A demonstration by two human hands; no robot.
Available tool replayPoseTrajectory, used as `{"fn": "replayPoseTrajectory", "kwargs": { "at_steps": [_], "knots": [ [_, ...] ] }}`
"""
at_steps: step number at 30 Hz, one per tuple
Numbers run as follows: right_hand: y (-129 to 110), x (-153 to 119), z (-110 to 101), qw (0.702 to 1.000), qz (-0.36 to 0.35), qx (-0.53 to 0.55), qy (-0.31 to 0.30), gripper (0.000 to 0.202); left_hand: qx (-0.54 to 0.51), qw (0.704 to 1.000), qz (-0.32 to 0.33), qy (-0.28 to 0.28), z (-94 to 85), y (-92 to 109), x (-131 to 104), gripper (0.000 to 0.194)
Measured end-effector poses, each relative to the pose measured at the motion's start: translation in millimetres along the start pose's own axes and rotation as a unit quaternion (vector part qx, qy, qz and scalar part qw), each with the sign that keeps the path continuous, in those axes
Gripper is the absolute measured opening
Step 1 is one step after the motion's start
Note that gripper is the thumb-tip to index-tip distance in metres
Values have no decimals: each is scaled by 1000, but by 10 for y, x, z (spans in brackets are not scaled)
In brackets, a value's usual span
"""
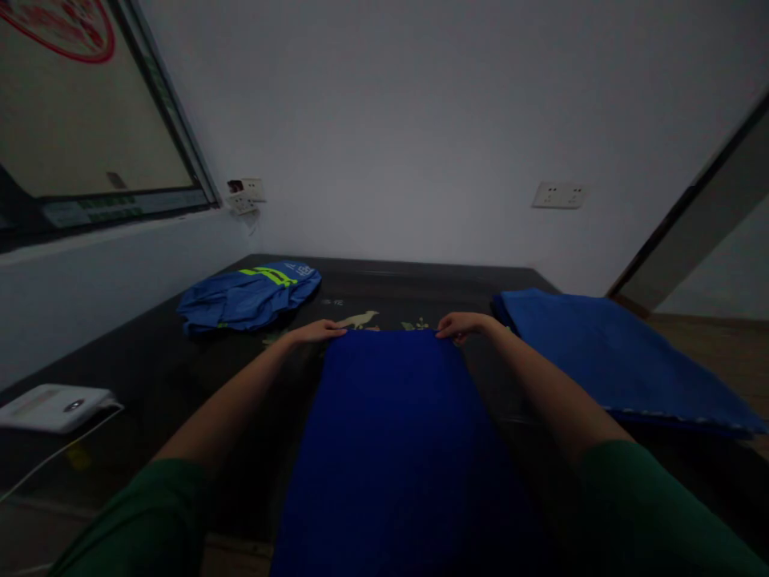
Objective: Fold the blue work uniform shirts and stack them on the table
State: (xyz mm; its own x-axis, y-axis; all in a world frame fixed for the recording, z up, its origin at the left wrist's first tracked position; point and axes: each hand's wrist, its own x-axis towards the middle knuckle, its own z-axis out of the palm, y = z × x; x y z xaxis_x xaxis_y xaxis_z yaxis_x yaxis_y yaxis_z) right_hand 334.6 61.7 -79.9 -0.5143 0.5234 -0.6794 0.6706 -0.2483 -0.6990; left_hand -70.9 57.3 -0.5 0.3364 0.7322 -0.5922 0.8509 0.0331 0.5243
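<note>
A long strip of dark blue cloth (390, 425) lies in front of me and runs down past the bottom of the view. At its far left corner, my left hand (321, 330) is closed, pinching the edge. My right hand (460, 324) pinches the far right corner in the same way. Between the two hands the far edge is drawn straight. Under the cloth is a black table (420, 282) with a printed pale bird and leaves just beyond the edge. The cloth's near end is dark and cut off.
A crumpled blue garment (252, 296) with yellow-green stripes lies at the back left. Folded blue cloth (606, 349) is stacked on the right. At the left edge sits a white device (57, 407) with a cable. Wall sockets (558, 195) are beyond the table.
</note>
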Motion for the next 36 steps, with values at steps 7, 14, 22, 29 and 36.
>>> {"fn": "replayPoseTrajectory", "kwargs": {
  "at_steps": [7, 14, 22, 29, 36],
  "knots": [
    [-27, -40, -191, 994, 1, -112, -13, 47, 50, 997, 16, -55, -248, 77, -39, 38],
    [-93, 25, -395, 969, 31, -242, 43, 52, 253, 968, 12, -1, -312, 250, 48, 41],
    [111, 140, 206, 935, 25, -294, 195, 39, 321, 939, -64, 105, 220, 105, -58, 45],
    [-92, -241, 541, 881, -19, -303, 364, 34, 329, 919, -36, 215, 336, 511, -282, 36],
    [-109, -443, 1227, 893, -166, -288, 302, 55, 262, 951, 158, 46, 1180, 944, -993, 49]
  ]
}}
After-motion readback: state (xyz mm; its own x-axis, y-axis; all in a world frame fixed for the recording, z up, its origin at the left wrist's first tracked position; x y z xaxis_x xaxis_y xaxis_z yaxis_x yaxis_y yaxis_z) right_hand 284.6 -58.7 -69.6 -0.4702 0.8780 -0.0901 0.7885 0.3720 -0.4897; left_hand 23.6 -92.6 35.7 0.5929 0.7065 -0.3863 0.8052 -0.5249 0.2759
